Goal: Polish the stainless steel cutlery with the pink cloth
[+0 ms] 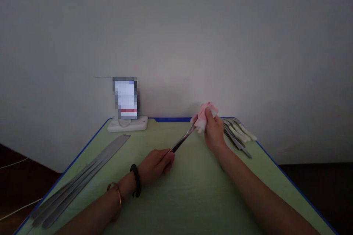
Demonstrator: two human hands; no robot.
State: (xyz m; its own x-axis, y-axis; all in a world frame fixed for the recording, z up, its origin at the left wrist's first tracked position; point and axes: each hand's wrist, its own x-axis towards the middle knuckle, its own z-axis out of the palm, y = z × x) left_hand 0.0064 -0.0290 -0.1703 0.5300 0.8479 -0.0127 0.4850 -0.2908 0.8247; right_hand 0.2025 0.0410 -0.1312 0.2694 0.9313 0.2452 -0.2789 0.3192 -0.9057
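My left hand (156, 165) is closed round the dark handle end of a long thin metal utensil (182, 140) that slants up to the right over the green table (193, 191). My right hand (213, 130) is closed on a pink and white cloth (205, 115), which wraps the utensil's far end. A black bead bracelet and a copper bangle sit on my left wrist.
Several long flat metal strips (82, 176) lie along the table's left edge. A pile of utensils with pale handles (238, 134) lies at the right rear. A white stand with a blurred card (126, 117) is at the back left, against the wall.
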